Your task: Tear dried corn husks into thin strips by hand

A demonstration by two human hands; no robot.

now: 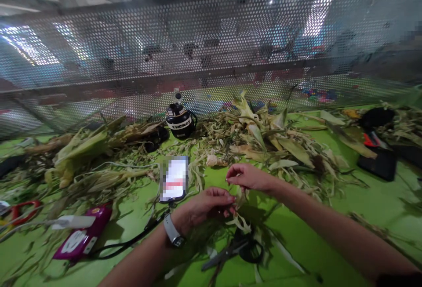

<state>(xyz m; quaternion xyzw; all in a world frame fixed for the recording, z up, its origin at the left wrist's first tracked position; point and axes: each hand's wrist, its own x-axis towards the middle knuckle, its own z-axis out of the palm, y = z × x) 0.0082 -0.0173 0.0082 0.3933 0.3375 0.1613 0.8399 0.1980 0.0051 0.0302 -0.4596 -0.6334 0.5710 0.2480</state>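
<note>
While both hands meet over the green tabletop (329,252), they're working on the same bit of corn husk (240,203). Left hand (205,205) is curled shut, fingertips pinching the top of the husk strip, with a watch (173,232) on that wrist. Right hand (249,177) sits just above and a little beyond the left one, fingers pinched together on what looks like a thin piece of the same husk, though it's too small and blurry to be sure exactly what it grips. The husk hangs down between the two hands and trails onto the tabletop right under them.

Just below the hands, nearer to the person, lies a pair of black scissors (232,248), resting flat among husk scraps. To the left of the left hand a phone (174,179) is propped up, with a dark cable (132,243) running from it down past the left wrist. Further left there's a pink pouch (84,238) and a pair of red-handled scissors (23,211).

Beyond the hands, a big heap of husks (270,137) spreads out, with another heap (85,150) off to the left. A black bottle (180,120) stands between those heaps, up against a perforated metal screen (211,41). Well off to the right is a dark flat box (379,161).
</note>
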